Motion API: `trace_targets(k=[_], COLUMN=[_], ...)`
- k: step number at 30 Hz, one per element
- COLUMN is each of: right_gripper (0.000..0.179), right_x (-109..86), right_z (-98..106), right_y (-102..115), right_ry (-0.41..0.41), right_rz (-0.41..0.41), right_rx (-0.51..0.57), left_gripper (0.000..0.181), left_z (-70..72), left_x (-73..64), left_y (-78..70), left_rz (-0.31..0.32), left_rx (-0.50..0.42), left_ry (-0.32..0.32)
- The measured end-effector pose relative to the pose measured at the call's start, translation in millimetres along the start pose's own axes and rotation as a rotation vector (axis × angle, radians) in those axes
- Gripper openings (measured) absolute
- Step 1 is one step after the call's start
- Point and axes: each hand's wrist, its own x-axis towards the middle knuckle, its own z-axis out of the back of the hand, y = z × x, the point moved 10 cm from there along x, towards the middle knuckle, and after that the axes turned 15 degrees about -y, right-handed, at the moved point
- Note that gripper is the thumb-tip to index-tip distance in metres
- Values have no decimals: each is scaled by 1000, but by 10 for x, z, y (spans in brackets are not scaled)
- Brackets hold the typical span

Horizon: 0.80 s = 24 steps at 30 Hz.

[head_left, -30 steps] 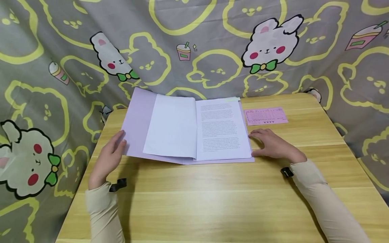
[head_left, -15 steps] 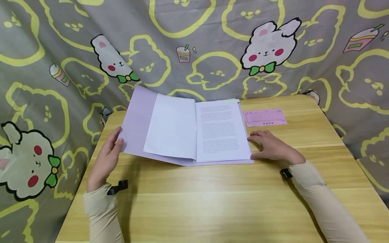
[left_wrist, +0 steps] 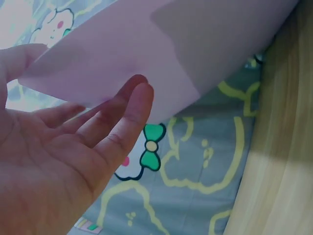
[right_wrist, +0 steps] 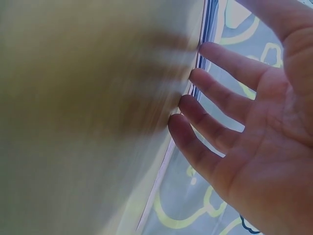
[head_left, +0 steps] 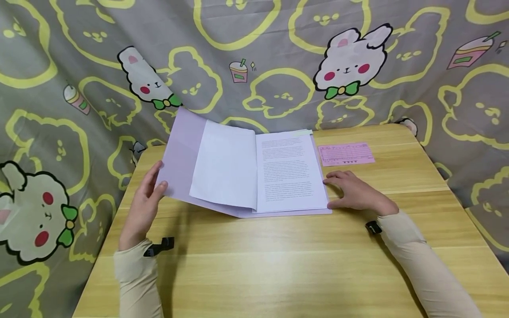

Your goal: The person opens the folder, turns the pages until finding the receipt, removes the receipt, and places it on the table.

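A lilac folder (head_left: 176, 165) lies opened on the table, its left cover lifted and tilted. My left hand (head_left: 145, 203) pinches that cover's outer edge, thumb (left_wrist: 22, 61) on one face and fingers (left_wrist: 124, 115) behind the other. Against the cover leans a blank white sheet (head_left: 224, 165), partly raised. A stack of printed pages (head_left: 284, 172) lies flat on the folder's right half. My right hand (head_left: 354, 190) rests beside the stack; its fingertips (right_wrist: 188, 105) touch the table along the folder's right edge, fingers spread and slightly bent.
A pink printed slip (head_left: 346, 154) lies right of the folder, beyond my right hand. A pale green tab (head_left: 304, 132) shows at the top of the pages. Behind the wooden table (head_left: 254, 265) hangs a patterned grey curtain (head_left: 278, 53).
The folder's left cover has tilted up a little more, with the left hand still at its edge. The right hand keeps its place.
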Motion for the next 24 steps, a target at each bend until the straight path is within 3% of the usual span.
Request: trace_targets(k=[8,15,24], right_gripper=[73,71,71], right_x=[3,-5,-4], right_z=[-7,2,-5], right_y=[-2,21,41], right_ry=[-3,-4,0], right_rz=[-3,0,14], right_rx=[-8,-18,-23], left_gripper=[64,64,71], left_z=[-146,-304,-592], left_x=[-21,-62,-154], left_y=[-114,-247,-430], left_rz=[-28,-97,-155], left_rx=[-79,-129,-218], left_ry=[12,29,107])
